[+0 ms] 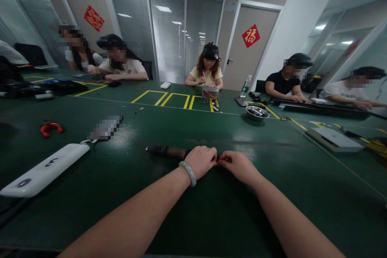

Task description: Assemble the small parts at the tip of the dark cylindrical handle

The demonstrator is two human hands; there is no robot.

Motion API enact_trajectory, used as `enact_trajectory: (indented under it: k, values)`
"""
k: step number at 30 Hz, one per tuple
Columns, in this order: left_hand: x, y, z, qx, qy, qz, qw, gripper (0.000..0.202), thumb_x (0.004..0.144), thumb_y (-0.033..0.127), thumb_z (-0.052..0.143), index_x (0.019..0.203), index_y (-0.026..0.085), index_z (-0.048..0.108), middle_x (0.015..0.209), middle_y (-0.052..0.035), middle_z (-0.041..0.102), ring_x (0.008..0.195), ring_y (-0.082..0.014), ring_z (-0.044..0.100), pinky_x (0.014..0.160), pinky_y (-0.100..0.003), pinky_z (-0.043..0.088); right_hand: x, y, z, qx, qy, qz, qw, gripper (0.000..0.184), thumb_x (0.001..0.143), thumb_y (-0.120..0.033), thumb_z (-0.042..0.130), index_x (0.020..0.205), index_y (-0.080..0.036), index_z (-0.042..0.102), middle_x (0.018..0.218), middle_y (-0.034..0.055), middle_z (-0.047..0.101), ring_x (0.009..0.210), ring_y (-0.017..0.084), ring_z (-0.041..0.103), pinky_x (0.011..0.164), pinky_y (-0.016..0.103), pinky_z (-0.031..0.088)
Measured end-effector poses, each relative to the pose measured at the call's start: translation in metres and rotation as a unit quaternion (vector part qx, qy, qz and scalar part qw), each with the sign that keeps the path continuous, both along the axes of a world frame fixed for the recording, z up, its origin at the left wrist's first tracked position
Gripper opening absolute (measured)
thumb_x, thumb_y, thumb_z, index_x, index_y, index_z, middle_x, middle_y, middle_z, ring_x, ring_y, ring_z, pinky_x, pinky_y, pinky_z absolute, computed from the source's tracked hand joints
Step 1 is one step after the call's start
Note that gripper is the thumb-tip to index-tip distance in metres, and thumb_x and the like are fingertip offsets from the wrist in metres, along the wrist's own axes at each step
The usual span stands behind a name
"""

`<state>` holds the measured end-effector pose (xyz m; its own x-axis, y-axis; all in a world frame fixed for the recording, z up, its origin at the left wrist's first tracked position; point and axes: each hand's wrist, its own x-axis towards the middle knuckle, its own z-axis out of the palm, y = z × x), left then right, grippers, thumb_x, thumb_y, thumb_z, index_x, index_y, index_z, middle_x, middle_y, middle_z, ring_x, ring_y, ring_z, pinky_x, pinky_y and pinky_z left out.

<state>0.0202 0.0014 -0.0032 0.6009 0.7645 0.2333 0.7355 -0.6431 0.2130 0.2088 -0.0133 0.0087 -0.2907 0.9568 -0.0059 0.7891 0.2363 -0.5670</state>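
A dark, straight electric screwdriver [169,152] lies along the green table, its silver tip to the left and a brownish band on its body. My left hand [201,159], with a pale green bangle [190,173] on its wrist, closes over the screwdriver's right end and hides it. Close beside it, the fingers of my right hand [237,165] are pinched together at that same end. Whatever lies between the right fingertips is too small and covered to name.
Red-handled pliers [51,128] and a white power bank [48,169] joined to a phone [107,127] lie at left. Ahead stand a metal bowl [256,113] and a water bottle [246,86]. A grey-white box [334,140] lies right. Several people sit across the table [136,217].
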Motion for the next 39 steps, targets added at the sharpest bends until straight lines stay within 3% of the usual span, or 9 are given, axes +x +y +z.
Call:
enact_trajectory:
  k: [4, 9, 17, 23, 30, 39]
  values:
    - [-0.0011, -0.0039, 0.0011, 0.016, -0.006, 0.010, 1.000, 0.026, 0.080, 0.040, 0.067, 0.094, 0.021, 0.054, 0.093, -0.0013, 0.062, 0.091, -0.0204, 0.058, 0.079, -0.034, 0.042, 0.0004, 0.0013, -0.0033, -0.002, 0.004, 0.003, 1.000, 0.016, 0.081, -0.035, 0.057, 0.084, -0.023, 0.068, 0.075, -0.0017, 0.068, 0.065, 0.013, 0.059, 0.058, 0.023, 0.036]
    - [-0.0034, -0.0063, 0.0030, 0.039, -0.034, -0.002, 0.999, 0.015, 0.083, 0.033, 0.062, 0.089, 0.020, 0.057, 0.090, -0.0014, 0.064, 0.090, -0.0197, 0.058, 0.086, -0.035, 0.041, 0.0019, 0.0031, -0.0061, -0.005, 0.010, 0.005, 1.000, 0.018, 0.082, -0.035, 0.056, 0.085, -0.022, 0.067, 0.077, -0.0003, 0.069, 0.068, 0.014, 0.059, 0.060, 0.023, 0.037]
    - [-0.0051, -0.0025, 0.0003, 0.021, -0.054, -0.016, 0.998, 0.009, 0.087, 0.028, 0.054, 0.090, 0.023, 0.061, 0.095, 0.0005, 0.065, 0.088, -0.0176, 0.060, 0.083, -0.034, 0.043, 0.0025, 0.0027, -0.0060, -0.015, 0.019, 0.002, 1.000, 0.017, 0.081, -0.035, 0.057, 0.085, -0.022, 0.068, 0.077, -0.0005, 0.069, 0.067, 0.014, 0.059, 0.059, 0.023, 0.037]
    - [-0.0054, -0.0015, -0.0007, 0.011, -0.041, 0.021, 0.999, 0.015, 0.086, 0.034, 0.055, 0.096, 0.023, 0.058, 0.087, -0.0006, 0.064, 0.082, -0.0188, 0.060, 0.074, -0.032, 0.044, 0.0024, 0.0035, -0.0072, -0.018, 0.014, -0.007, 1.000, 0.017, 0.081, -0.034, 0.058, 0.084, -0.021, 0.069, 0.075, -0.0003, 0.068, 0.067, 0.013, 0.058, 0.058, 0.023, 0.036]
    - [-0.0067, -0.0015, 0.0000, 0.010, -0.042, -0.016, 0.999, 0.010, 0.086, 0.030, 0.054, 0.092, 0.022, 0.059, 0.093, -0.0001, 0.064, 0.087, -0.0180, 0.059, 0.081, -0.034, 0.045, 0.0038, 0.0043, -0.0089, -0.015, 0.026, -0.004, 1.000, 0.016, 0.081, -0.035, 0.059, 0.084, -0.022, 0.069, 0.075, -0.0007, 0.068, 0.067, 0.013, 0.059, 0.057, 0.023, 0.037]
    - [-0.0055, -0.0028, 0.0000, 0.015, -0.036, 0.013, 0.999, 0.013, 0.085, 0.032, 0.056, 0.094, 0.022, 0.057, 0.088, -0.0008, 0.064, 0.083, -0.0185, 0.060, 0.077, -0.033, 0.045, 0.0048, 0.0035, -0.0091, -0.016, 0.035, 0.008, 0.999, 0.014, 0.080, -0.033, 0.061, 0.085, -0.022, 0.069, 0.077, -0.0004, 0.068, 0.071, 0.014, 0.059, 0.060, 0.023, 0.038]
